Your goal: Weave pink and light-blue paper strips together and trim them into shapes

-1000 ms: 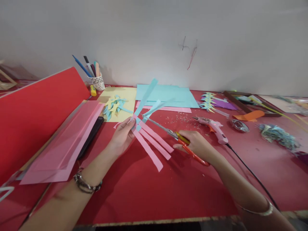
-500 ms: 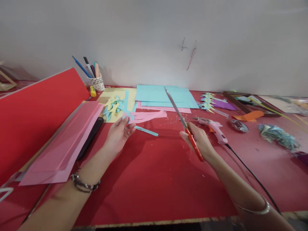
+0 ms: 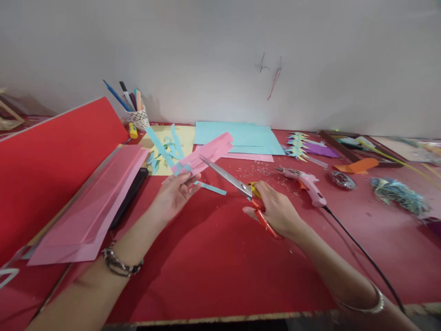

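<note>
My left hand (image 3: pixel 175 193) pinches pink paper strips (image 3: pixel 210 149) woven with blue paper strips (image 3: pixel 160 147) at its fingertips, raised over the red tabletop (image 3: pixel 206 266). In my right hand (image 3: pixel 275 207) is a pair of scissors (image 3: pixel 225 175) with orange-red and yellow handles. The blades point up and left, their tip overlapping the pink strips in view; I cannot tell whether it touches them. Below the strips, a loose blue strip (image 3: pixel 213 188) lies on the table.
Right of the scissors lies a pink glue gun (image 3: pixel 306 181) with a black cord. Blue sheets (image 3: pixel 237 135) and a yellow sheet (image 3: pixel 186 138) lie along the wall. Pink sheets (image 3: pixel 86 207) and a dark phone-like object (image 3: pixel 129 200) are at left, beside a red board (image 3: pixel 62 165).
My right hand has swung the scissors left and lower, so their tip meets the pink strips in view. The woven strips have tilted, pink ends rising and blue ends leaning left.
</note>
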Available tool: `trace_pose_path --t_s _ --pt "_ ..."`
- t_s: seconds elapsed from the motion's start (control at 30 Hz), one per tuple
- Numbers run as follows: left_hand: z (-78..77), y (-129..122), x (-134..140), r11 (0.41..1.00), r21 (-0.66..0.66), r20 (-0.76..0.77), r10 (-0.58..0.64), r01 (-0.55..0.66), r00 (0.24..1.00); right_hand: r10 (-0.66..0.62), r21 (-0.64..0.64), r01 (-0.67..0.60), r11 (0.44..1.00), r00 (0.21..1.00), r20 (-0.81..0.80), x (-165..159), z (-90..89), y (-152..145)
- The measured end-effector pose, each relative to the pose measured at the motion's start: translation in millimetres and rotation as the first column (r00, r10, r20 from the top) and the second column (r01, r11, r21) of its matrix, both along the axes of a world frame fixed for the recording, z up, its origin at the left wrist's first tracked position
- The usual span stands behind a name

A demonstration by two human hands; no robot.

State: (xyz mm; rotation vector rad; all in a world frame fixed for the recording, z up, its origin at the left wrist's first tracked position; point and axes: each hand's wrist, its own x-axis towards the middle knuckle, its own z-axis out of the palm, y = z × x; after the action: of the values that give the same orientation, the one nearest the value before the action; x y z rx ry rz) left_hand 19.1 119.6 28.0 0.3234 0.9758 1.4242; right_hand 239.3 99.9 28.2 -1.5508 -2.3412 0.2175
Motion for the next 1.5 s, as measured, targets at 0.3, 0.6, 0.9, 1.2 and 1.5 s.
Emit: trace_pose_path --t_s 0.3,0.6,0.9,1.2,1.5 --pt "9.8 -2.1 1.6 0.999 -0.044 0.128 -0.008 0.014 0.992 -0.036 -0.034 0.042 0.999 0.986 0.165 -2.9 2.8 0.5" --pt "6.5 -1.5 2.2 1.000 0.015 0.135 0.021 -0.024 0.991 -0.056 -0.034 0.062 0.997 0.986 0.156 -5.5 3.3 -0.4" --pt "-2.9 -2.2 -0.7 0.982 0.187 -0.018 -0.038 0.041 0.999 -0.060 -0.053 0.069 0.996 0.985 0.160 -5.3 3.2 -1.4" --pt "-4.2 -2.0 1.8 0.986 0.166 -0.058 0.014 -0.004 0.998 -0.078 -0.083 0.094 0.992 0.982 0.172 -5.8 6.7 -0.9" --pt "-8.3 0.6 2.6 0.964 0.266 -0.053 0.040 -0.025 0.998 -0.069 -0.079 0.083 0.993 0.984 0.167 -3.8 5.8 -0.9"
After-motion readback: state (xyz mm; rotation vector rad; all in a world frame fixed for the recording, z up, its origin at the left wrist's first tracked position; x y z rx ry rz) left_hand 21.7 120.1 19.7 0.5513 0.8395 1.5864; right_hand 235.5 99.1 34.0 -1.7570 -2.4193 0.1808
